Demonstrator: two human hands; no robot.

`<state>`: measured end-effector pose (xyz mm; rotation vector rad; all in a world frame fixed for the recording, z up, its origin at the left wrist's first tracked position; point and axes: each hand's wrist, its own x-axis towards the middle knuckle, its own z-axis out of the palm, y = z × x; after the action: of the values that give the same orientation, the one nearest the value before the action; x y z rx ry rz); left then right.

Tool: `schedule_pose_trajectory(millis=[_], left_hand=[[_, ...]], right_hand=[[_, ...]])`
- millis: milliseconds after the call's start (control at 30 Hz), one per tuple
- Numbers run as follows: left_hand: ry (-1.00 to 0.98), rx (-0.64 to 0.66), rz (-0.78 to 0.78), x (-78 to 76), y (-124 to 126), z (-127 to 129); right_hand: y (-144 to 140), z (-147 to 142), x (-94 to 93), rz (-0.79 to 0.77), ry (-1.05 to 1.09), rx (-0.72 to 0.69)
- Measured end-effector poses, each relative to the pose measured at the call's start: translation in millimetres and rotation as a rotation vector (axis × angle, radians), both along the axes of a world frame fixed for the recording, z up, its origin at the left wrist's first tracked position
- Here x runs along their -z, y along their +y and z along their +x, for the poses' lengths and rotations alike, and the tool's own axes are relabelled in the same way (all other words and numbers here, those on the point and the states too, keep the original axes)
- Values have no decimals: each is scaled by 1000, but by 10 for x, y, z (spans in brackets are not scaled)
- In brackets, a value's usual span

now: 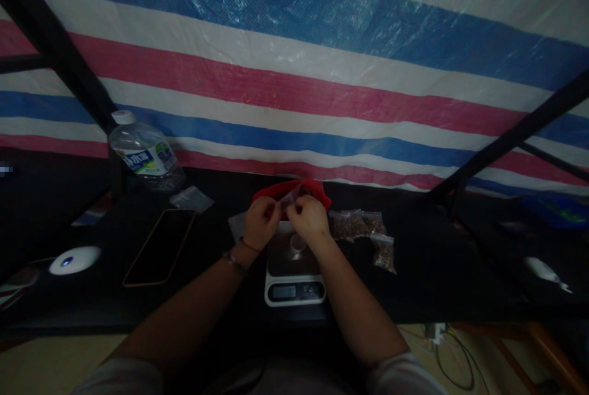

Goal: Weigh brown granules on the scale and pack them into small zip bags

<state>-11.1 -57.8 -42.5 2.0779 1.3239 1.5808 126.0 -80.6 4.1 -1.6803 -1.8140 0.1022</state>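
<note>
My left hand (260, 221) and my right hand (309, 217) meet above a small digital scale (294, 284) on a dark table (427, 260). Both pinch a small clear plastic bag (289, 199) between their fingertips. A small clear cup (297, 244) stands on the scale's platform just below my right hand. Behind the hands lies a red container or bag (317, 187), partly hidden by them. Several filled small bags (363, 226) with brownish contents lie just right of my right hand.
A water bottle (145, 153) stands at the back left, with an empty clear bag (192, 199) beside it. A phone (160, 246) lies flat left of the scale, and a white round device (75, 259) further left. A striped tarp (299, 64) hangs behind. Cables (448, 352) lie on the floor.
</note>
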Motion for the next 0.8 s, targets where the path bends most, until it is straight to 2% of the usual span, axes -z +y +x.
schedule_pose_trajectory(millis=[133, 200, 400, 500, 600, 667, 800], left_hand=[[-2, 43, 46, -17, -47, 40], [-10, 48, 49, -18, -55, 46], [7, 50, 87, -3, -57, 26], [82, 110, 158, -5, -53, -7], [157, 232, 252, -38, -46, -62], [192, 270, 295, -83, -33, -108], [368, 304, 242, -178, 40, -201]], right_hand=[[-6, -24, 34, 177, 139, -77], [-23, -39, 57, 214, 179, -149], [-31, -31, 100, 183, 204, -255], [11, 21, 115, 120, 171, -313], [58, 91, 130, 103, 110, -291], [81, 132, 143, 121, 104, -253], [103, 170, 181, 88, 105, -233]])
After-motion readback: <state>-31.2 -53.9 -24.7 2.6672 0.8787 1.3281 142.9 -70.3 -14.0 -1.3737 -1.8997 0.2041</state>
